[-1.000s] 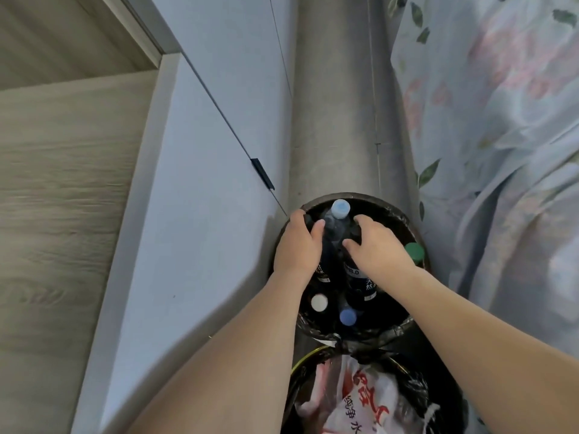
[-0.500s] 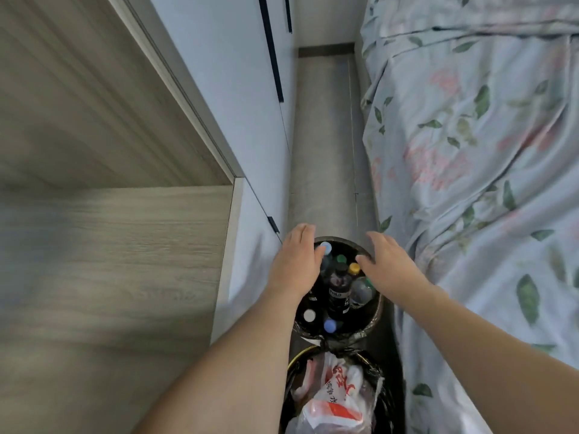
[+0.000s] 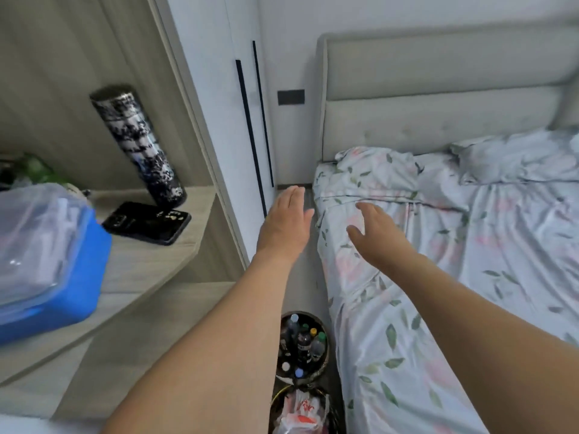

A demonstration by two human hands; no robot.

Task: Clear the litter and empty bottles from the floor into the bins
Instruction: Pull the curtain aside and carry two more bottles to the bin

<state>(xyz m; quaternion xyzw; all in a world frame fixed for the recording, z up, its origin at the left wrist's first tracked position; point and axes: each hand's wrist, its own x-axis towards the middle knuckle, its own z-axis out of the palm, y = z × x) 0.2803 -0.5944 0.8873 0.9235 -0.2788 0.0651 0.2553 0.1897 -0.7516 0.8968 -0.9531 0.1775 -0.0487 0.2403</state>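
Note:
Two round bins stand on the narrow floor strip between the cabinets and the bed. The farther bin holds several upright bottles with coloured caps. The nearer bin at the bottom edge holds crumpled white and red plastic litter. My left hand is raised high above the bins, fingers straight, holding nothing. My right hand hovers beside it over the bed's edge, fingers relaxed and spread, also empty.
A bed with a leaf-patterned sheet fills the right side. On the left, a wooden shelf carries a patterned cylinder, a black phone and a blue box. White cabinet doors stand behind.
Both hands have lifted away from the bottle bin and now hang in the air far above it. The view has risen and tilted up, showing the shelf and headboard.

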